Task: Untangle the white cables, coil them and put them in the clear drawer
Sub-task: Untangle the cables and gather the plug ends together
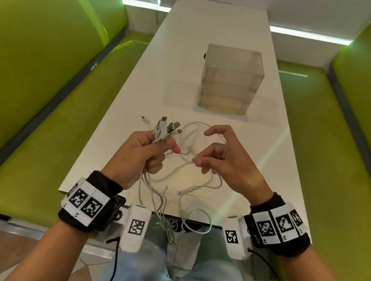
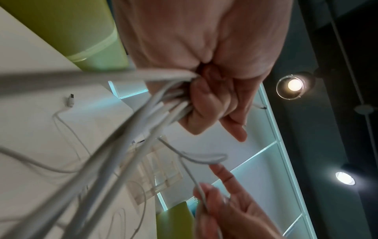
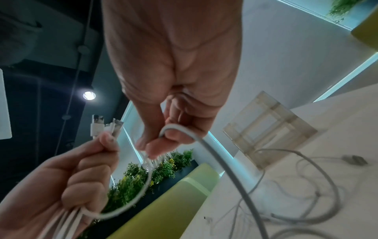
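Untangling step: left hand (image 1: 141, 152) grips the bunched thin white cables (image 1: 167, 180); right hand (image 1: 227, 160) fingers pinch one strand, which next needs drawing free.

bright, even light fills the head view; led strips (image 1: 309, 35) glow along the far wall and a glare streak (image 1: 271, 150) crosses the table (image 1: 219, 26). wide-angle bending curves the edges. in the left wrist view, 2 ceiling spotlights (image 2: 295, 84) flare and the near cables (image 2: 106, 163) blur heavily.
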